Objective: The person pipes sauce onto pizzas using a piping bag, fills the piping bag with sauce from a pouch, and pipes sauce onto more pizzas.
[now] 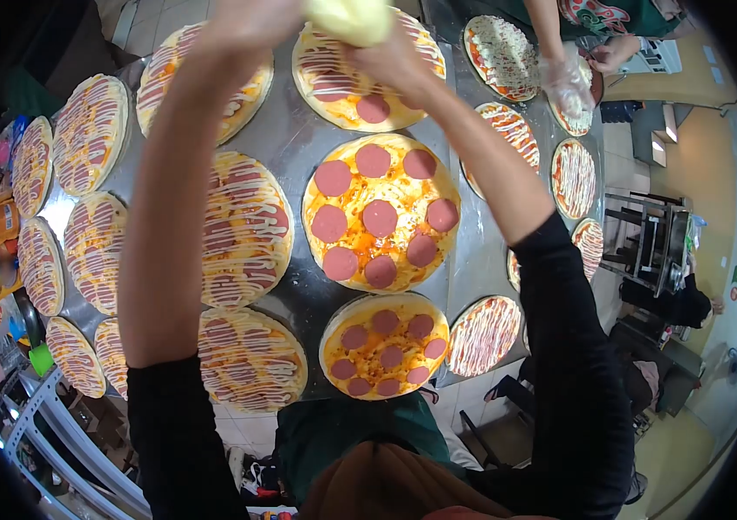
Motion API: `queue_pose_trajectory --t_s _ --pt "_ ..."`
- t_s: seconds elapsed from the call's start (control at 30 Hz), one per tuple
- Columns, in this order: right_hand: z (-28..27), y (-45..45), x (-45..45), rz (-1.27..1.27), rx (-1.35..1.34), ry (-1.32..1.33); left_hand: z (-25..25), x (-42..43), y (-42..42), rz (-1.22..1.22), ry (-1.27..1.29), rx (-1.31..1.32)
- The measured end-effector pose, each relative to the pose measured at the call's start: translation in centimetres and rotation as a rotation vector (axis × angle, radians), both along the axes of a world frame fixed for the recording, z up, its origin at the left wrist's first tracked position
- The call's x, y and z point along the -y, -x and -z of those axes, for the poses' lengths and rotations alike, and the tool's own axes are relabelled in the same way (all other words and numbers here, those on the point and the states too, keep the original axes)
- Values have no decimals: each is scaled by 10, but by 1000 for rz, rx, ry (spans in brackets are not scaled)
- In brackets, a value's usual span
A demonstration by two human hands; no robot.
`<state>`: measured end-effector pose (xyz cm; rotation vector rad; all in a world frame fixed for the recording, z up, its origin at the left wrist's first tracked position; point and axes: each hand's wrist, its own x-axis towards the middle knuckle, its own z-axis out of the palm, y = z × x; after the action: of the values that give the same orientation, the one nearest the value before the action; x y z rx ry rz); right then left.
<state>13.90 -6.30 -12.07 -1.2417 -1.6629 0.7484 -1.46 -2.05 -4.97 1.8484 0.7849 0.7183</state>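
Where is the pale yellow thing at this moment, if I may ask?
In the head view, the pale yellow thing is at the top edge, near the middle, between the person's left hand and right hand, partly hiding a striped pizza.

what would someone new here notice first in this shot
Probably the large pizza in mid-picture, with round meat slices and no pale stripes, while most pizzas around it are striped. Next, the pale yellow thing at the top edge, by the person's left hand and right hand. At upper right, another person's gloved hand is at a smaller pizza.
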Motion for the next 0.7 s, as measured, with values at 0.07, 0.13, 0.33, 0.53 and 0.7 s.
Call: queue_pose_trajectory --t_s 0.07,0.13,0.33,0.53,0.7 --pt "14 -41 21 44 240 -98 21 4 -39 77 -151 143" --pt "27 -66 40 243 308 111 5 18 -50 100 -63 125" --pt "11 7 9 51 -97 -73 -13 11 -10 -44 231 24" --pt "10 0 19 81 -85 48 -6 10 -10 -58 187 7" --pt "12 -33 42 133 180 -88 -3 31 -42 -9 297 103"
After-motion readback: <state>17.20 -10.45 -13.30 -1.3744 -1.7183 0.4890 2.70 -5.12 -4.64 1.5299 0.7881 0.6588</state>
